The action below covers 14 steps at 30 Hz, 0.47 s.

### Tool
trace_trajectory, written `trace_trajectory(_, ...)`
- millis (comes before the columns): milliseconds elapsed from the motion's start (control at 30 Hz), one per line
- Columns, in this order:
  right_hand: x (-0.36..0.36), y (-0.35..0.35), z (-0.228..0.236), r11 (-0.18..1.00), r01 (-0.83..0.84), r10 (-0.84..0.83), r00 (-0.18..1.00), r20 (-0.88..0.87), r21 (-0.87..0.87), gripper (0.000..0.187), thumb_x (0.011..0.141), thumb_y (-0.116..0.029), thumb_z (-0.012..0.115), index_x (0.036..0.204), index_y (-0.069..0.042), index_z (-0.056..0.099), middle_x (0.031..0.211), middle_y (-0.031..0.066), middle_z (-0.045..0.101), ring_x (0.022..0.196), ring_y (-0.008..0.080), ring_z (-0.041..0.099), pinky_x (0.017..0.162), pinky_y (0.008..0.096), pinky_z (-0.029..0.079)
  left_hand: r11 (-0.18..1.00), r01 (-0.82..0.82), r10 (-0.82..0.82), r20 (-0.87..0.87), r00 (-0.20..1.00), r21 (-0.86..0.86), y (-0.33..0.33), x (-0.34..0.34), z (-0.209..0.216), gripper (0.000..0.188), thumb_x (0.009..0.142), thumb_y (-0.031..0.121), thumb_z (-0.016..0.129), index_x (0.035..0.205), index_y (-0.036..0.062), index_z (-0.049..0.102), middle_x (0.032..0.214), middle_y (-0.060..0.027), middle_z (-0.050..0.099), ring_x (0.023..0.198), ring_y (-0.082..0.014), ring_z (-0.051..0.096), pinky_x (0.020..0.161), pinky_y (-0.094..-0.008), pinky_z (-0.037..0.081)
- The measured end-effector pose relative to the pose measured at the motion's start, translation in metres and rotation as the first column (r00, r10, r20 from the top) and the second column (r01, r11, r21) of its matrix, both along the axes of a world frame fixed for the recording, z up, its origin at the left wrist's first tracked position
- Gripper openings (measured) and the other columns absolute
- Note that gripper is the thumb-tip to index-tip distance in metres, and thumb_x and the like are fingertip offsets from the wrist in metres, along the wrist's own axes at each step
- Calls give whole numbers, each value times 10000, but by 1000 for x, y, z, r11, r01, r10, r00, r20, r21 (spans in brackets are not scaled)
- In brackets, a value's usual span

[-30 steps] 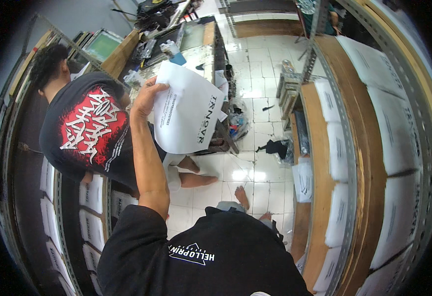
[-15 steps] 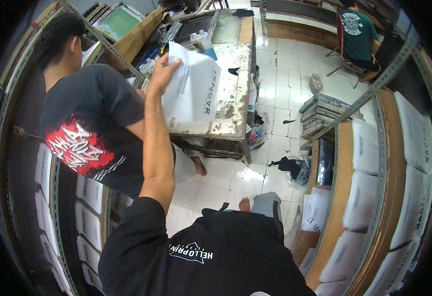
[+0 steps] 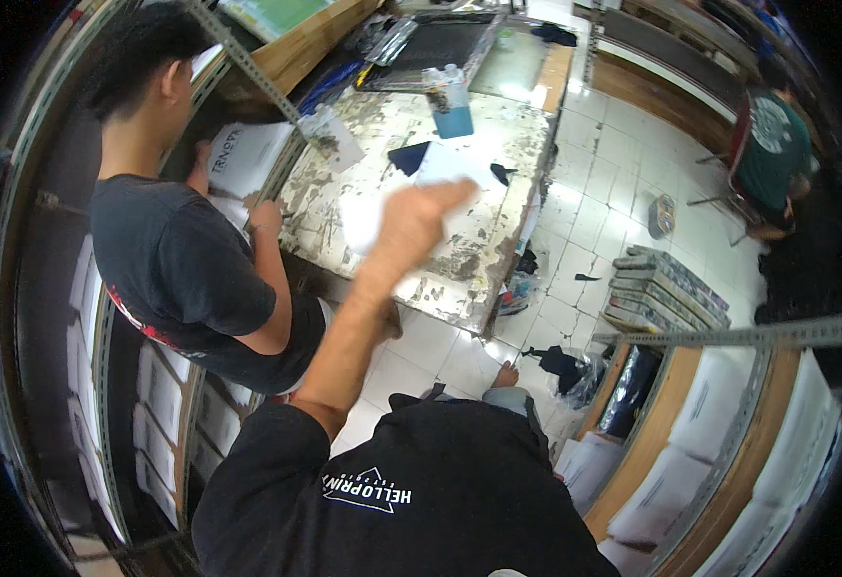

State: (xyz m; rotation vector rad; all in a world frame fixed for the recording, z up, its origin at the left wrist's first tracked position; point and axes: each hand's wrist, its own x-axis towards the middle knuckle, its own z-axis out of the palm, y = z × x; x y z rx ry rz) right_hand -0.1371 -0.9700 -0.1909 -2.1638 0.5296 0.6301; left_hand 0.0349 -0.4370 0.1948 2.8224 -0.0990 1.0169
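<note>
My left arm stretches forward over the work table (image 3: 440, 288). My left hand (image 3: 416, 226), blurred by motion, is closed on a white printed sheet (image 3: 358, 219), whose white surface shows on both sides of the fist. The print is not readable from here. Just beyond lie a dark cloth piece (image 3: 407, 157) and a smaller black scrap (image 3: 503, 174). A clear container of blue liquid (image 3: 452, 113) stands farther back on the table. My right hand is out of view.
A co-worker in a dark shirt (image 3: 185, 250) stands at my left, one hand by white printed sheets (image 3: 248, 154) on a rack. Shelves with white sheets (image 3: 709, 394) flank my right. Stacked frames (image 3: 666, 293) and a plastic bag (image 3: 589, 375) lie on the floor. Another person (image 3: 772, 154) sits far right.
My view has turned left. My left hand has swung right across the table, and the sheet no longer hangs broadside. The co-worker has straightened, with a hand now at the rack.
</note>
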Motion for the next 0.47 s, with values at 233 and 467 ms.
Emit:
trace_trajectory(233,98,2,10,993,-115,115,993,32,-4,219,731,-44,716,898,97,736,731,190,708,686,252,637,683,413,502,995,-86,48,-568,822,-40,-89,-41,-99,509,807,29,623,1305,130,615,1391,-74,594,1258,-286,594,800,-389,548)
trace_trajectory(467,153,16,25,974,-191,177,977,-114,-122,272,774,-75,675,967,108,730,869,266,719,807,363,688,786,487,534,984,-116,-42,-802,596,-138,-75,-47,-152,579,772,44,651,1341,133,596,1411,-112,576,1307,-329,555,875,-411,557)
